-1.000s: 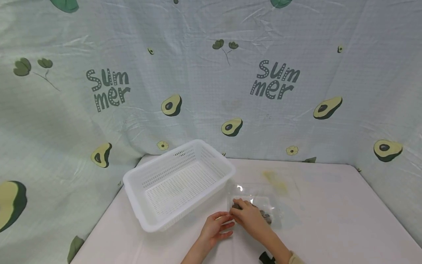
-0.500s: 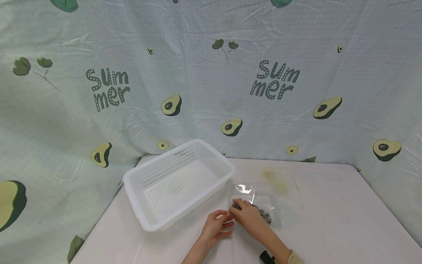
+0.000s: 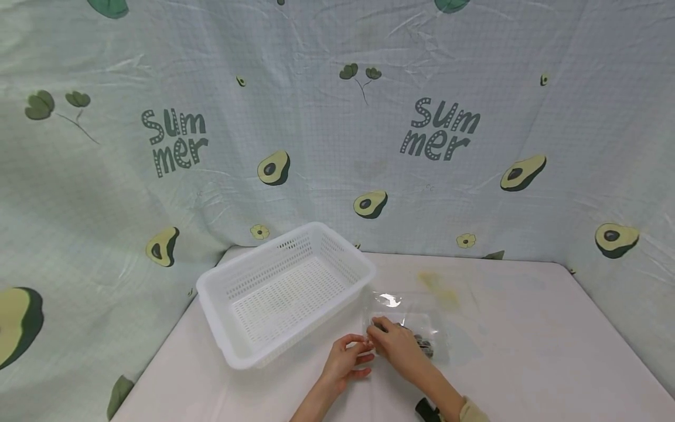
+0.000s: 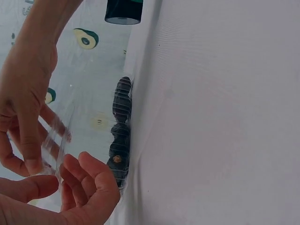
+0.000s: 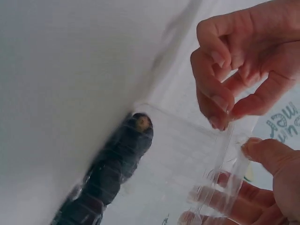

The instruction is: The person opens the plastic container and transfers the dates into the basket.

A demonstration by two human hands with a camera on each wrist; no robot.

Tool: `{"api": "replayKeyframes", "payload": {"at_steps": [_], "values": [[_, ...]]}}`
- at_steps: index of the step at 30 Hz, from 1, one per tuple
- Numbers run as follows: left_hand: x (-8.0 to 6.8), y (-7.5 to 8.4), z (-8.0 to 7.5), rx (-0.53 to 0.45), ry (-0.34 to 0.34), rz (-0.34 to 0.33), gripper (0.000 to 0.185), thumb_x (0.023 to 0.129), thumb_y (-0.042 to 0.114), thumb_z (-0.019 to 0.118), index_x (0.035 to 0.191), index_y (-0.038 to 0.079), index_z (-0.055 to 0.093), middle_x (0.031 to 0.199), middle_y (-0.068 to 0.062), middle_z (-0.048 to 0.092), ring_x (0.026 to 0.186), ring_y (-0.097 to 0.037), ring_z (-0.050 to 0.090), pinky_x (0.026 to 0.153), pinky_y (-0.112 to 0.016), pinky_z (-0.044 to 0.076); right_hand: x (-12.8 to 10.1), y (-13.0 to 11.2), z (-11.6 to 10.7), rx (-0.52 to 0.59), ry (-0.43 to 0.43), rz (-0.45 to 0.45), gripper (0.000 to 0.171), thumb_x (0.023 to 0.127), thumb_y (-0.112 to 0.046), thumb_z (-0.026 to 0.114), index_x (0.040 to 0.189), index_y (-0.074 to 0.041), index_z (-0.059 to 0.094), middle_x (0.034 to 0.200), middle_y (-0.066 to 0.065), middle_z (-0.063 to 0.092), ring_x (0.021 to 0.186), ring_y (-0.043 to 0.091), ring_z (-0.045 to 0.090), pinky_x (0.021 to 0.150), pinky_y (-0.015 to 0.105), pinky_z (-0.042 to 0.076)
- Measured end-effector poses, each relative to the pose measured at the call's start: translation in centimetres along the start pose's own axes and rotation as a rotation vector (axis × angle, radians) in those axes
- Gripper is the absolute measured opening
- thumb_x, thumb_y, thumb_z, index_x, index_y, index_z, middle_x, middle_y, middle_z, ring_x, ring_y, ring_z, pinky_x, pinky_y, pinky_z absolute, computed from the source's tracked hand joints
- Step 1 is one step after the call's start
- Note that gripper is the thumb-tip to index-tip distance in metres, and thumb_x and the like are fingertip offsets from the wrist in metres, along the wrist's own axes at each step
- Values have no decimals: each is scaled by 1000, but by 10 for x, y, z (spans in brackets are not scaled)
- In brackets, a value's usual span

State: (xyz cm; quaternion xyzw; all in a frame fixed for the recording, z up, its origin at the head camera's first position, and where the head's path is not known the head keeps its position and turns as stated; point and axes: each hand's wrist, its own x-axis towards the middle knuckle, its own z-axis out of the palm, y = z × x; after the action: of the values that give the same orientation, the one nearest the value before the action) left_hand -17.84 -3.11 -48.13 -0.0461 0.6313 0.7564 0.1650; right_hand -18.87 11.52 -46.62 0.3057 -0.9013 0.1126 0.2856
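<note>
A clear plastic box [image 3: 435,328] lies on its side on the table just right of the basket. Several dark, rounded lumps [image 4: 120,133] line up along its low side; one shows a tan spot. My right hand [image 3: 398,349] grips the near left edge, thumb on one face and fingers [image 5: 243,199] showing through the plastic. At the corner of that same edge, my left hand [image 3: 343,363] pinches with thumb and fingertips, its other fingers loosely bent. Both hands meet close together there, and the right hand covers part of the box in the head view.
A white perforated basket [image 3: 245,351] stands to the left of the hands. Near the front, beside the right forearm, is a black cylindrical object [image 3: 426,409]. A printed sheet [image 3: 316,117] hangs behind the white table [image 3: 527,351], which has a yellowish stain towards the back.
Both hands stay at almost the same spot on the box edge. The bright reflection on the clear plastic has grown and shifted slightly, as the plastic tilts a little.
</note>
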Motion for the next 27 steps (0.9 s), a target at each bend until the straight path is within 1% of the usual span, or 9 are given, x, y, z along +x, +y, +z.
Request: {"api": "replayKeyframes", "payload": {"at_steps": [2, 4, 8, 11, 13, 16, 19, 22, 27], "values": [[-1, 1, 2, 5, 19, -17, 16, 86, 15, 55, 96, 3, 55, 89, -4, 68, 68, -6, 62, 55, -25, 50, 0, 1, -1, -3, 20, -21, 21, 70, -16, 71, 79, -20, 52, 95, 2, 60, 62, 17, 59, 47, 24, 41], [-2, 1, 3, 2, 26, -34, 15, 87, 14, 53, 96, 4, 54, 89, -2, 68, 67, -6, 61, 53, -24, 50, -1, 1, -1, -15, 21, -34, 21, 70, -17, 71, 79, -20, 53, 96, 1, 60, 63, 16, 59, 46, 23, 41], [-1, 0, 4, 6, 30, -46, 15, 87, 15, 53, 97, 4, 54, 88, 0, 67, 66, -5, 61, 53, -24, 50, -2, 3, -3, -16, 20, -47, 19, 71, -19, 71, 82, -21, 55, 101, 5, 63, 78, 21, 65, 51, 27, 47], [-1, 1, 4, 9, 28, -48, 15, 86, 15, 54, 98, 5, 54, 89, 0, 67, 67, -6, 61, 53, -25, 50, -6, 9, -5, 9, -7, -56, 21, 72, -20, 71, 89, -22, 60, 107, 6, 63, 93, 23, 64, 59, 32, 51], [-2, 2, 5, 9, 25, -45, 16, 86, 14, 53, 99, 4, 54, 89, 0, 67, 66, -6, 60, 53, -25, 50, -10, 14, -8, 34, -28, -72, 26, 72, -20, 71, 96, -23, 61, 110, 5, 62, 98, 21, 62, 65, 33, 52], [-3, 5, 6, 4, 23, -37, 18, 86, 12, 53, 100, 2, 53, 87, 1, 66, 66, -5, 60, 53, -24, 49, -17, 24, -13, 82, -42, -108, 34, 70, -16, 72, 101, -23, 62, 110, 2, 61, 98, 19, 61, 69, 31, 52], [-3, 6, 7, 8, 28, -30, 20, 86, 12, 51, 102, -1, 51, 86, 0, 64, 65, -5, 59, 52, -24, 49, -23, 34, -21, 95, -51, -134, 39, 67, -11, 74, 103, -23, 62, 109, 1, 61, 97, 17, 61, 68, 29, 51], [-4, 7, 8, 17, 32, -29, 21, 87, 12, 50, 103, -2, 51, 87, -1, 65, 66, -5, 60, 53, -24, 49, -29, 41, -29, 92, -63, -142, 41, 67, -10, 74, 103, -24, 62, 109, -1, 61, 97, 16, 60, 68, 28, 51], [-5, 9, 9, 38, 32, -28, 18, 88, 14, 49, 100, 0, 51, 90, -7, 68, 67, -6, 62, 53, -26, 50, -38, 51, -41, 109, -77, -135, 41, 67, -9, 73, 105, -22, 63, 109, 0, 62, 95, 16, 61, 66, 26, 51]]}}
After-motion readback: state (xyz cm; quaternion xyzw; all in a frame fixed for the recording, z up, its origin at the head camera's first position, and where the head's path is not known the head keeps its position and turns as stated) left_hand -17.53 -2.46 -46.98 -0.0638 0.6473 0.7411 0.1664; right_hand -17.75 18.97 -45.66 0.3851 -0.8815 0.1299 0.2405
